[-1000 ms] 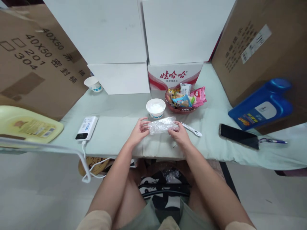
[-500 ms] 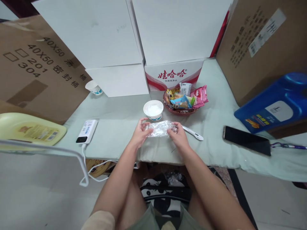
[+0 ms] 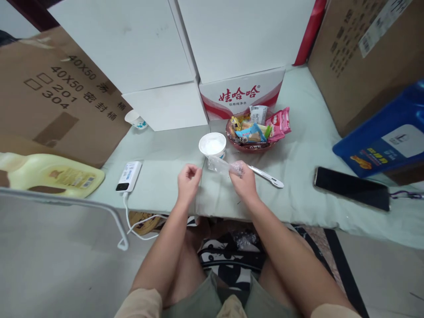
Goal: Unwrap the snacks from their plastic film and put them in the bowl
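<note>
My right hand (image 3: 244, 180) is closed around one end of a crumpled piece of clear plastic film (image 3: 218, 165). The film's loose end points left, in front of a white paper bowl (image 3: 212, 145) with white contents. My left hand (image 3: 189, 183) is curled with thumb and fingertips together, apart from the film; whether something small is pinched there is hidden. Just right of my right hand lies a white and grey slim tool (image 3: 266, 176), perhaps a utility knife. Behind it stands a reddish bowl (image 3: 233, 140) filled with wrapped snacks (image 3: 253, 133).
On the left are a white power bank (image 3: 129, 176) with a cable, a yellow bottle (image 3: 76, 176) and another paper bowl (image 3: 136, 120). A phone (image 3: 351, 187) and a blue bottle (image 3: 380, 137) lie right. White boxes (image 3: 132, 48) and brown cartons (image 3: 344, 57) wall the back and sides.
Both hands held the film stretched between them; now my left hand has let go and moved slightly left. The film hangs from my right hand alone, narrower. The view has shifted a little.
</note>
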`<act>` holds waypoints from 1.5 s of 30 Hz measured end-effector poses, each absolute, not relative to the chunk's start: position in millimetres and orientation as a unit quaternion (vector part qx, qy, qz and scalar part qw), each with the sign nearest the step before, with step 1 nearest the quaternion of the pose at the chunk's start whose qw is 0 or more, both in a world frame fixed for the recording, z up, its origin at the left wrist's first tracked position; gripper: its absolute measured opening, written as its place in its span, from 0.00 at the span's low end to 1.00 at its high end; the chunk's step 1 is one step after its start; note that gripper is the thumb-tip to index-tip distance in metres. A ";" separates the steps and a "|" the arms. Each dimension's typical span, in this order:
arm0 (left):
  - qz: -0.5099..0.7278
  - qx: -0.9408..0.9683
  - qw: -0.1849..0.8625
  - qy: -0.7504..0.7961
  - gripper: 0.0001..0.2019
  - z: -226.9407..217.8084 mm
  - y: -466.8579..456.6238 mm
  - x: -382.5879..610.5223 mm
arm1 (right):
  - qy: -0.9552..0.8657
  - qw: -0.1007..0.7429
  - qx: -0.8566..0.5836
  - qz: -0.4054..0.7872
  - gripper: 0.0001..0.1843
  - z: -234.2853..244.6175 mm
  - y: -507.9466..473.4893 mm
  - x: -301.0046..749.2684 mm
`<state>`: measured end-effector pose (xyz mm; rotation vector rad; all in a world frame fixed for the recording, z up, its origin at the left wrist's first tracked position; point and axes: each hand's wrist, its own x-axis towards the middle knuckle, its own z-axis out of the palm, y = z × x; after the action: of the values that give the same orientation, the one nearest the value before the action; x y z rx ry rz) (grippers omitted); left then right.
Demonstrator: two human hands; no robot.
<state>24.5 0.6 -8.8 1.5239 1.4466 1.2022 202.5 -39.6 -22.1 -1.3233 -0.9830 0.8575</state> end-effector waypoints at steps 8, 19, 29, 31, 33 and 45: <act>0.420 0.602 0.516 0.441 0.25 2.1 -11.0 64.4 | -0.338 0.611 -0.422 0.578 0.14 -11.7 -36.7 189.1; 0.230 0.758 0.070 0.606 0.07 53.8 88.5 73.5 | -0.327 0.575 -0.522 0.539 0.13 -15.1 -31.0 198.2; -0.191 0.835 0.204 0.474 0.20 79.3 124.5 87.4 | -0.371 0.551 -0.542 0.514 0.12 -14.1 -34.4 210.9; -0.239 0.846 0.175 0.444 0.23 74.0 126.4 92.8 | -0.387 0.550 -0.538 0.508 0.12 -14.8 -38.5 208.6; -0.261 0.854 0.141 0.428 0.22 64.8 127.2 101.7 | -0.404 0.546 -0.536 0.501 0.12 -15.8 -41.3 205.6; -0.303 0.838 0.144 0.429 0.18 62.5 129.7 132.2 | -0.432 0.564 -0.541 0.451 0.10 -16.0 -32.8 194.8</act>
<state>132.2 129.7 62.5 2.4165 1.2364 -0.8747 194.8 -32.8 -16.0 -1.2721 -1.0163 1.0602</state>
